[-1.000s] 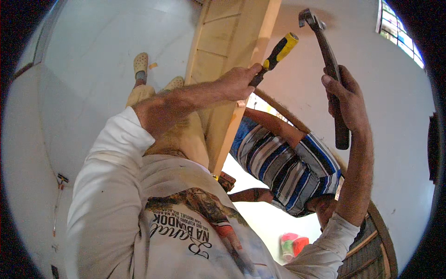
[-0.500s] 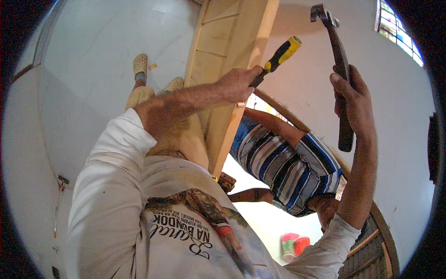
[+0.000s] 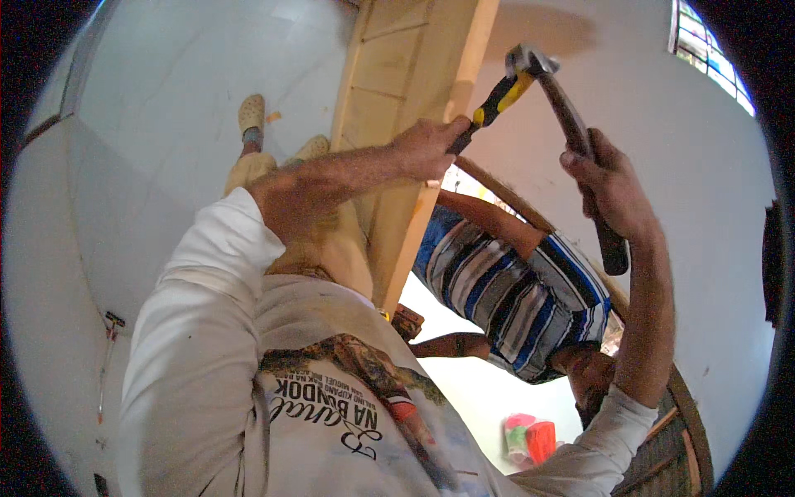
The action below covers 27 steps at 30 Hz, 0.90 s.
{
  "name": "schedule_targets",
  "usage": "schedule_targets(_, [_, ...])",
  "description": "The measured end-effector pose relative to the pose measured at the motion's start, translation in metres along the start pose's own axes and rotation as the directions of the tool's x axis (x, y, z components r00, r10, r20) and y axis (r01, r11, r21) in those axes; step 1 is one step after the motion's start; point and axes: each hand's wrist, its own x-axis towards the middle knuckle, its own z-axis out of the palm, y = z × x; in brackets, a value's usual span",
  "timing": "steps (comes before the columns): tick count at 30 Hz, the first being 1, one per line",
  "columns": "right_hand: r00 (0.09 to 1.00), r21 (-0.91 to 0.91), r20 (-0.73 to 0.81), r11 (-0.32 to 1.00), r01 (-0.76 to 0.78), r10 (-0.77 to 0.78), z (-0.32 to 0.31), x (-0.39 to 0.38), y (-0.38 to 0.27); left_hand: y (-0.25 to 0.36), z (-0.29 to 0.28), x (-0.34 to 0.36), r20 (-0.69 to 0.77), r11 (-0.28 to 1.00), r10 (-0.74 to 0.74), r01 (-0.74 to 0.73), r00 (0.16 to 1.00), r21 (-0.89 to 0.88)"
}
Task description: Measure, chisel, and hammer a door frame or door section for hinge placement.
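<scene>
In the head view, the left hand (image 3: 429,151) is closed around the lower part of a tool (image 3: 495,103) with a yellow and black handle. Its back is turned up, its thumb and fingers wrap toward the right, and the handle sticks out past them, slanting far and right. The tool's lower end is mostly hidden by the grip. The left forearm reaches in from the near left, almost level across the body, bent at the elbow below a rolled white sleeve (image 3: 192,273).

The right hand (image 3: 611,186) is clamped on the dark handle of a hammer (image 3: 568,114), its thumb laid against the side of the handle and its fingers curled behind. The right forearm stands up from the near right, the wrist leaning a little left. The hammer tilts, its head far and left, its butt poking out below the fist toward the near right. The head overlaps the top end of the tool's handle; whether they touch cannot be told for sure.

The left hand and tool are at the narrow right edge of a wooden door (image 3: 391,62). Beyond it, on the right, a person in a striped shirt (image 3: 505,294) bends low, near the door's near end. A clog (image 3: 252,113) rests on the pale floor, far left.
</scene>
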Motion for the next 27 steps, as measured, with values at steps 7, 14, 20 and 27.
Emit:
schedule_targets(7, [0.982,0.208,-0.172,0.972,0.11,-0.074,-0.024,-0.001,-0.006,-0.003,0.002,-0.001,-0.062,1.0,-0.005,0.003,0.998,-0.021])
schedule_targets(14, [0.999,0.066,-0.032,0.998,-0.006,0.008,-0.01,0.0,-0.004,-0.003,0.002,-0.002,-0.005,0.999,-0.007,0.007,1.0,-0.035])
schedule_targets(20, [0.985,0.173,-0.156,0.98,0.103,-0.076,-0.006,0.007,0.001,-0.006,0.0,-0.003,-0.03,1.0,0.019,-0.02,0.999,-0.024])
schedule_targets(27, [0.987,0.187,-0.156,0.98,0.073,-0.044,-0.021,0.003,-0.004,-0.008,0.004,-0.004,0.013,1.0,-0.004,0.004,1.0,-0.013])
